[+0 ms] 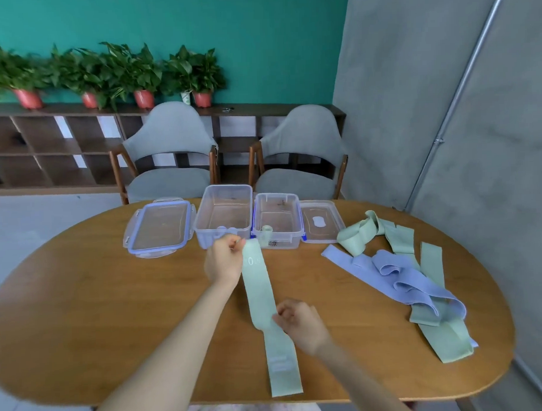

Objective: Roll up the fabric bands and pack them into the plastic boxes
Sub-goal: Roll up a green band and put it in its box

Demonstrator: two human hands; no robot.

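The left hand covers the far end of the light green band, so the grip there is hidden. The white print on this band is too blurred to read (also the dark label on the right plastic box, at 12 o'clock).

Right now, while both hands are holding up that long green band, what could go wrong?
The green band hangs long; its loose end lies near the table edge and might slip off. Rolled unevenly between the left hand and right hand, it may not fit the box. The tangled pile could snag.
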